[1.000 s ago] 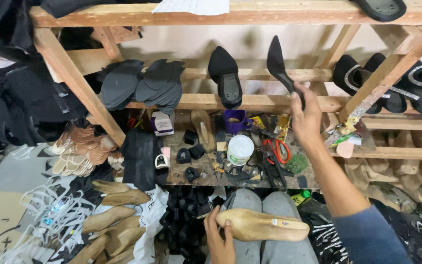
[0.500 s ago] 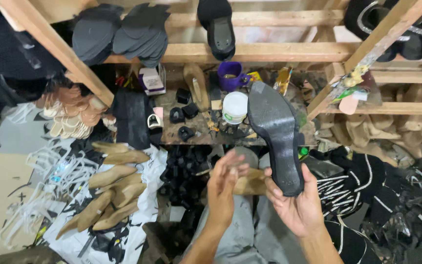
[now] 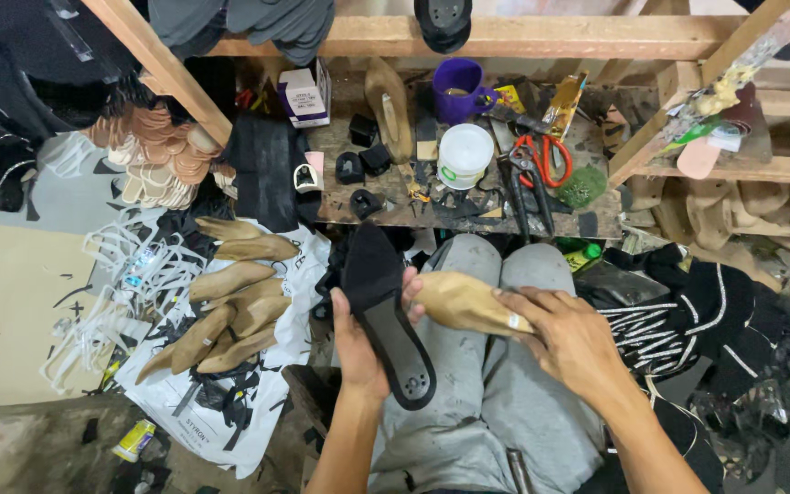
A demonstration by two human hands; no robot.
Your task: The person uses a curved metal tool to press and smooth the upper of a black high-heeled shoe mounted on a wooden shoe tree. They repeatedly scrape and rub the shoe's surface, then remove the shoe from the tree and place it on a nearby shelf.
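black sole [image 3: 386,311] now in left hand [image 3: 358,352]

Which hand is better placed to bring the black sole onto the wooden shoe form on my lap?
Left, probably. The left hand already holds the black sole, right beside the wooden shoe form. The right hand rests on the form's other end, seemingly steadying it on the lap.

The black insole [image 3: 386,311] in the left hand [image 3: 358,352] looks matt, its forepart cloth-like and its heel part smoother with a slight sheen. The shoe last [image 3: 468,302] under the right hand [image 3: 569,338] is smooth tan wood. At twelve o'clock the bench [image 3: 596,220] is rough, stained wood, carrying a glossy purple mug [image 3: 459,90], a white plastic tub [image 3: 464,155] and metal scissors [image 3: 546,160] with red plastic handles.
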